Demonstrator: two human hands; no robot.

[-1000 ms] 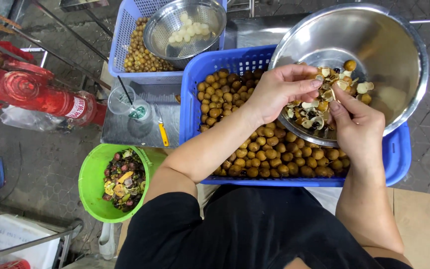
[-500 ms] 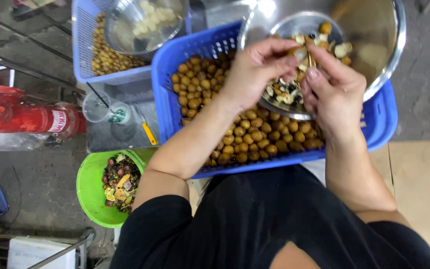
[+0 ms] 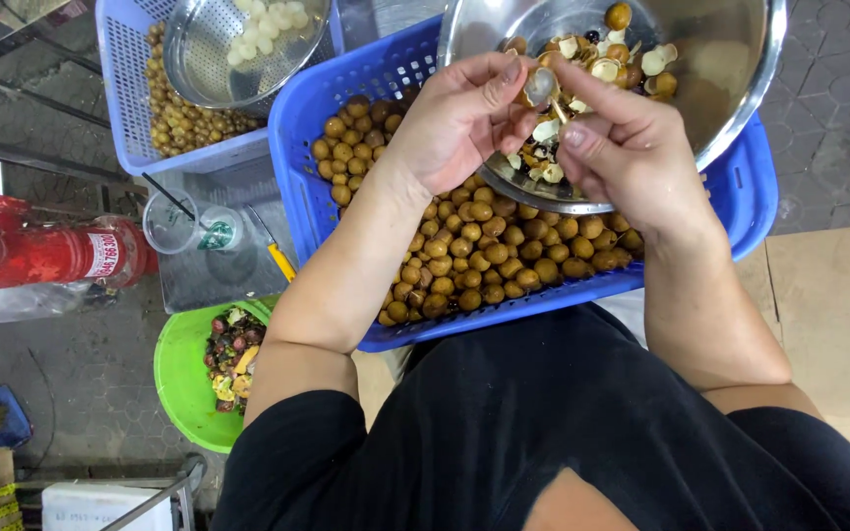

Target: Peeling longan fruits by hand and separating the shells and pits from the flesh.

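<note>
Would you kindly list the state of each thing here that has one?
Left hand: pinching a fruit.
Right hand: gripping the same fruit.
Fruit: partly peeled.
Steel bowl: holds shells.
Blue basket: full of unpeeled fruit.
Colander: holds peeled fruit.
Green bucket: holds scraps.

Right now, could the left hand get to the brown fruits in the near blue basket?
Probably yes. The left hand hovers just above the brown fruits, and nothing covers that part of the blue basket; the steel bowl sits further right.

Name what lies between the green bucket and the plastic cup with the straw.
In the head view, a yellow-handled knife lies on the metal tray between the green bucket and the plastic cup.
</note>
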